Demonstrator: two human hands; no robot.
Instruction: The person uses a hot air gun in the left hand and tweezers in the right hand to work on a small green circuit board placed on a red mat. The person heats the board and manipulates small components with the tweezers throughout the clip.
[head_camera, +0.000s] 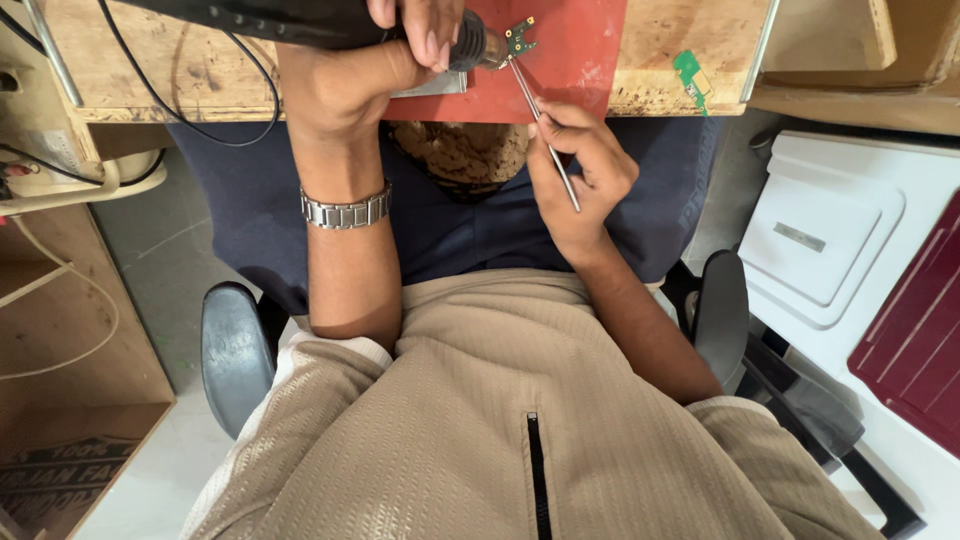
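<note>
Holding a black heat tool (300, 20) in the left hand (350, 80), the right hand (580, 170) grips tweezers (545, 135) on one small circuit board (519, 38); a second green board (692, 78) lies apart on the bench (200, 70).

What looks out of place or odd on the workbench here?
A second green circuit board lies apart, half over the wooden bench edge, off the red mat. Nothing looks spilled or broken.

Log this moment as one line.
left hand: holds hot-air gun | right hand: holds tweezers | tweezers tip at small board | red mat
</note>
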